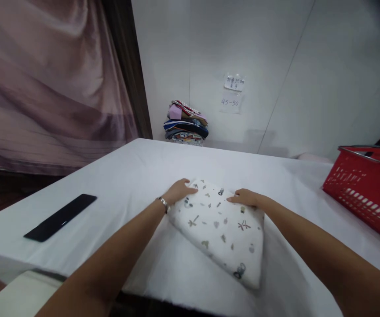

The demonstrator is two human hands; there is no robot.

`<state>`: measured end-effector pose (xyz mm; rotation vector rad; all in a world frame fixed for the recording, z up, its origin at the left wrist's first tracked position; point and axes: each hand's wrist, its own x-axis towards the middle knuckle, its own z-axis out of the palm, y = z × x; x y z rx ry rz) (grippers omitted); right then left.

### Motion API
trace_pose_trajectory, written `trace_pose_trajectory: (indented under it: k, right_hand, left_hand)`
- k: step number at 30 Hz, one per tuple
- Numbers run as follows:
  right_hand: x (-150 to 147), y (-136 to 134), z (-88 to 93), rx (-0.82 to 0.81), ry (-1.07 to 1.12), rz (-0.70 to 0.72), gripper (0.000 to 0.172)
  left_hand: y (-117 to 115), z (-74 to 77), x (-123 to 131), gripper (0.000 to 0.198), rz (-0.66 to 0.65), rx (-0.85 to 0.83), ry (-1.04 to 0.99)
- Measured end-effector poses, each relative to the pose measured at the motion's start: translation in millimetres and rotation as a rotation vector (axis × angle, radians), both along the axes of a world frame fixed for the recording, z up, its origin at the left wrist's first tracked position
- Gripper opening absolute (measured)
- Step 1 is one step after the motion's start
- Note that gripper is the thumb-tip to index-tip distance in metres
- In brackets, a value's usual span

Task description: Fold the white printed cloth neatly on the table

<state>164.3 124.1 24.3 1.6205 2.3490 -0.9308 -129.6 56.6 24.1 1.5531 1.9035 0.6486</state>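
A folded white cloth [216, 224] with small printed figures and leaf-like shapes lies askew near the front of the white-covered table. My left hand [179, 192], with a metal bracelet at the wrist, grips its far left corner, thumb on top. At the far right edge, my right hand [246, 198] has hold of the same cloth, its thumb or finger pointing inward over the print. The fingers under and behind the cloth are partly hidden. One corner of the cloth points toward me, close to the table's front edge.
A red plastic basket [368, 189] with a metal handle stands at the right. On the left lies a flat black object [61, 218]. Folded fabrics [186, 123] are stacked at the back by the wall, where paper notes [231, 103] hang. A pinkish curtain [54, 88] drapes at left.
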Motion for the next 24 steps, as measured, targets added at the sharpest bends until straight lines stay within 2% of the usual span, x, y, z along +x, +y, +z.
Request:
trace_pose_trajectory:
  k: [3,5,7,10,14,15,17,20,22,24]
  right_hand:
    - [6,-13,-2.9,-0.054,0.057,-0.104,0.068]
    - [8,-21,-5.5,-0.023,0.060,-0.150,0.068]
    - [7,-27,-8.7,0.050,0.052,-0.194,0.068]
    - [5,-32,-14.0,0.153,0.048,-0.218,0.065]
    - [3,-33,-18.5,0.241,0.029,-0.171,0.056]
    - [3,-33,-18.5,0.252,0.032,-0.161,0.054]
    - [4,-34,-16.8,0.248,0.065,-0.171,0.050]
    - [9,-34,-11.6,0.101,0.224,-0.293,0.048]
    - [13,-34,-8.1,-0.097,0.375,-0.383,0.051]
    - [17,-34,-6.0,-0.299,0.512,-0.427,0.052]
  left_hand:
    - [37,14.4,2,0.067,-0.193,0.017,0.246]
    - [54,15.2,8,0.064,-0.213,0.005,0.321]
    - [60,10.7,16,0.059,-0.191,0.016,0.359]
    - [48,4.9,20,0.054,-0.169,0.095,0.410]
    - [3,6.6,8,0.040,-0.060,0.444,0.390]
    - [-12,6.6,6,0.038,0.007,0.512,0.338]
    - [-44,3.8,4,0.037,0.157,0.477,0.163]
    - [-90,-4.6,12,0.048,0.372,0.163,-0.313]
    - [-115,-9.0,21,0.054,0.390,0.006,-0.661]
    - [-132,-11.2,31,0.052,0.350,-0.059,-0.896]
